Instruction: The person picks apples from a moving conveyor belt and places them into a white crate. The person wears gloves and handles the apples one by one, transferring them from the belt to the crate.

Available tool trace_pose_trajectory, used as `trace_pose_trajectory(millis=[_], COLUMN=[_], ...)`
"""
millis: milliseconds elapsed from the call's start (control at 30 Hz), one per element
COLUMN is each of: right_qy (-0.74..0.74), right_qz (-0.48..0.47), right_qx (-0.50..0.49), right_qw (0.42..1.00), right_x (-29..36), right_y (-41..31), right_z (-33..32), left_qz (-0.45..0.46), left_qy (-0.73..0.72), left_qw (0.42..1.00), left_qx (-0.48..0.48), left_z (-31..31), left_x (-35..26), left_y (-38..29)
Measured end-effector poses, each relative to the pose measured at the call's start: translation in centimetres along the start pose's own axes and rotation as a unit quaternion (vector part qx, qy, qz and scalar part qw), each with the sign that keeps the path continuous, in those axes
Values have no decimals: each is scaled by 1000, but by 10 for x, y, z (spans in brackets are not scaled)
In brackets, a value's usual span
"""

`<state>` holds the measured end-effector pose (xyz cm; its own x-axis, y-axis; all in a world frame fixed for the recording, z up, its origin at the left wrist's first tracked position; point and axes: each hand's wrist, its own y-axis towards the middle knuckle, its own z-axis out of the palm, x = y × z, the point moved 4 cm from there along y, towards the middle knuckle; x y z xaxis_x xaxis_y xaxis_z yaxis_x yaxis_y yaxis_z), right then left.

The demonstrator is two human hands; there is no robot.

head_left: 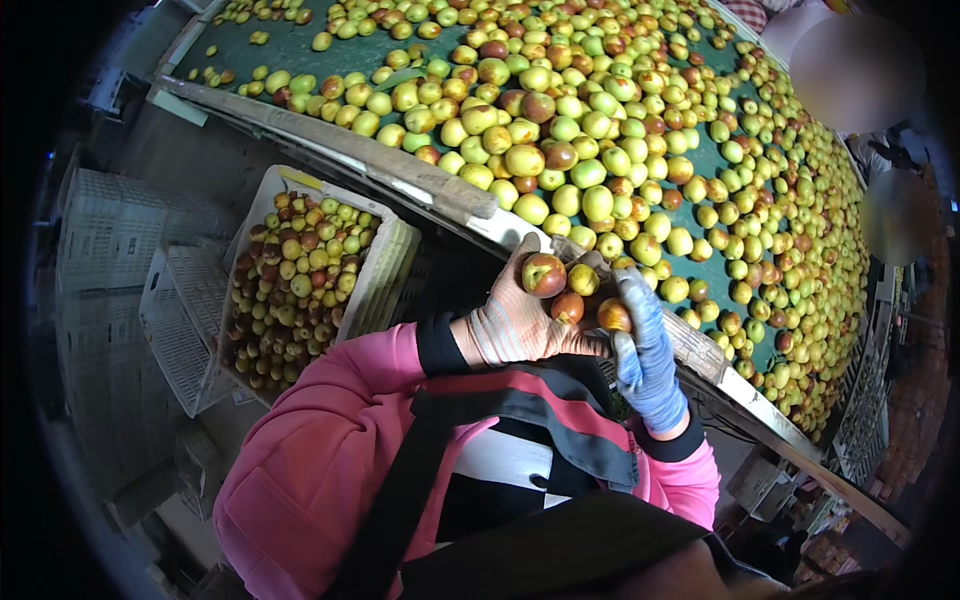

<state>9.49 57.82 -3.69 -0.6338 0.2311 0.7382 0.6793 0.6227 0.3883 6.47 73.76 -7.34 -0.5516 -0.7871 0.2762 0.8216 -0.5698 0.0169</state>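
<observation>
My left hand point(514, 319), in a pale knit glove with a dark soiled palm, is cupped palm up at the edge of the sorting table. In it lie a large red-brown jujube point(544, 275), a small yellow-green jujube point(583, 279) and a reddish jujube point(567, 307). My right hand point(649, 352), in a blue knit glove, faces it from the right. Between its thumb and fingers is a brown-orange jujube point(614, 315), close to the left fingertips. The loose jujubes point(589, 172) on the table lie just beyond both hands.
A worn wooden rail point(420, 172) borders the green table surface point(300, 56). A white plastic crate point(386, 217) full of jujubes stands at left, near an upright crate point(180, 322) and stacked crates point(112, 225). Other people, partly blurred, are at the far right.
</observation>
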Motion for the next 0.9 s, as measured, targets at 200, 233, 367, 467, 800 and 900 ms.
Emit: trace_pose_trajectory(millis=[200,233,367,467,800,900], right_qy=[-40,-51,-122,-217,-275,-5], right_qz=[-90,-90,-61,-104,-51,-131], right_qx=[107,111,71,71,58,108], right_qw=[989,988,988,968,958,985], right_x=[40,40,18,4,-4,58], right_y=[26,34,78,141,230,176], right_z=[51,55,60,80,135,152], left_qz=[133,175,447,519,281,243], left_qy=[39,34,21,10,212,195], left_qw=[990,981,895,855,929,947], left_qx=[-12,77,-5,15,-116,-78], left_z=[-8,-11,-5,-21,8,34], left_x=[-40,-58,-127,-152,-124,-110], left_y=[-99,-123,-249,-309,-167,-147])
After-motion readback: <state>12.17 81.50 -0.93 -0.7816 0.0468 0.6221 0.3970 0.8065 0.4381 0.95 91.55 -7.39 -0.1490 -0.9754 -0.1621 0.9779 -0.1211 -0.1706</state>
